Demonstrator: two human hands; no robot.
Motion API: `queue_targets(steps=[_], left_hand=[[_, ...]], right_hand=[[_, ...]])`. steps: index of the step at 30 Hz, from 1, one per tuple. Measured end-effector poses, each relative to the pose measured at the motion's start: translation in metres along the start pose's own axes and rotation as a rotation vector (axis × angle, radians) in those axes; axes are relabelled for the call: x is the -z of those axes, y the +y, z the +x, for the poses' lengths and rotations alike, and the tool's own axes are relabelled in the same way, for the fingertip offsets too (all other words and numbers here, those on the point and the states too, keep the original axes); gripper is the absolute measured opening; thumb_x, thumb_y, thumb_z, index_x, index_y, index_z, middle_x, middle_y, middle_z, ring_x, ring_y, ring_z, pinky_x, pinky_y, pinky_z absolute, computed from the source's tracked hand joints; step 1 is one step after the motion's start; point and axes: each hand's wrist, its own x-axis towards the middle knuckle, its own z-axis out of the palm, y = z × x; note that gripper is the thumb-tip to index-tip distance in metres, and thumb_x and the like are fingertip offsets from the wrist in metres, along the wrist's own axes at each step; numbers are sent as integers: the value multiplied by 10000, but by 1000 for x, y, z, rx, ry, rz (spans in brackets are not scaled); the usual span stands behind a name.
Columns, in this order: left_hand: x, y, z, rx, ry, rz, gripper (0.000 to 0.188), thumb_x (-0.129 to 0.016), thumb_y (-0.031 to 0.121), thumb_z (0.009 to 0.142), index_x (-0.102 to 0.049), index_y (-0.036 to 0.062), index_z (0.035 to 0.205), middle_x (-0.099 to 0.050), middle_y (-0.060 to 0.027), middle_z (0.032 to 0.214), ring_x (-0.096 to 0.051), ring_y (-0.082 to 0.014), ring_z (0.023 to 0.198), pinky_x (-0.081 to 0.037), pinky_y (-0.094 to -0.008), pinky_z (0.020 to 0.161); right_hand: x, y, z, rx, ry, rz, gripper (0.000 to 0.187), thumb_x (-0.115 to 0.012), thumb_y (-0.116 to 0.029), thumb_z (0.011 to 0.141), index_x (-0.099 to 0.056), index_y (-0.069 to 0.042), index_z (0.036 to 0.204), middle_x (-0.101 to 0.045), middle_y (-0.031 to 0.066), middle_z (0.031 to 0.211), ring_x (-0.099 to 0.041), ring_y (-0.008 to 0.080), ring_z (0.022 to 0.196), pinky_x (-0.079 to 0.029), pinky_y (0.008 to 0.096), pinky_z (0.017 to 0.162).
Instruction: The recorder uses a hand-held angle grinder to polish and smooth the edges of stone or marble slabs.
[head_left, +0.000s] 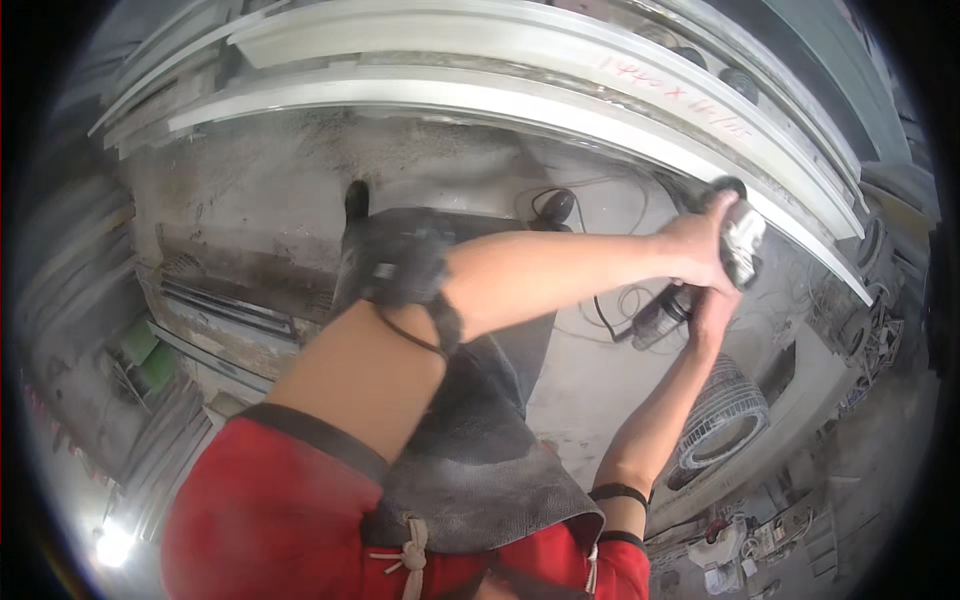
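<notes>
At the right, both my arms reach toward an angle grinder (742,245) with a silver head and a dark body. My left hand (692,248) is closed around the tool by its head, the thumb pointing up. Just below, my right hand (712,308) grips it near the dark body, its fingers partly hidden. A dark round part at the grinder's top end meets the edge of a long white profile (480,95); whether they touch, I cannot tell. The tool is slightly blurred.
More long white profiles (440,35) lie behind, one with red handwriting. A black cord (600,315) loops over the floor. Tires (735,415) stand at the right, tools (715,550) at lower right. Dark metal bars (230,310) lie at the left. A dark apron (470,490) covers my front.
</notes>
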Motion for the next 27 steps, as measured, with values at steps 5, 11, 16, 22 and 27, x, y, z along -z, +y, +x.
queue_targets(steps=[5, 11, 16, 22, 27], left_hand=[[112, -105, -117, -351, 327, -50, 1350, -922, 348, 634, 37, 79, 1546, -437, -329, 1432, -527, -413, 1293, -419, -427, 1125], [301, -200, -324, -85, 529, -476, 1172, -850, 61, 756, -21, 143, 1581, -387, -164, 1481, -614, -238, 1106, -535, -221, 572], [383, -234, -426, -90, 619, -633, 1071, -801, 52, 815, -69, 181, 1587, -395, -143, 1496, -666, -176, 894, -457, -225, 455], [301, -200, -333, -79, 448, -720, 1169, -833, 72, 792, 32, 86, 1577, -372, -162, 1502, -468, -293, 1351, -417, -412, 1122], [172, -100, -179, -148, 167, -51, 1333, -964, 317, 594, -62, 35, 1535, -364, -302, 1488, -434, -424, 1363, -337, -466, 1189]], right_hand=[[-164, -68, -63, 330, -148, 70, 979, -838, -282, 731, -291, -46, 1508, -444, 204, 1455, -453, 284, 1354, -369, 413, 1129], [-395, -201, -160, 478, -356, -136, 1014, -775, -245, 686, -244, -80, 1533, -669, 283, 1142, -678, 467, 981, -563, 513, 851], [-487, -270, -198, 432, -647, -335, 902, -700, -286, 724, -275, -98, 1498, -703, 262, 886, -691, 461, 854, -558, 526, 785], [-397, -214, -174, 405, -380, -178, 1058, -807, -266, 648, -268, -69, 1536, -682, 255, 1109, -682, 442, 988, -563, 495, 864], [-227, -86, -114, 280, -19, -122, 507, -628, -316, 937, -602, 81, 1252, -663, 147, 1236, -597, 241, 1162, -461, 404, 1018]])
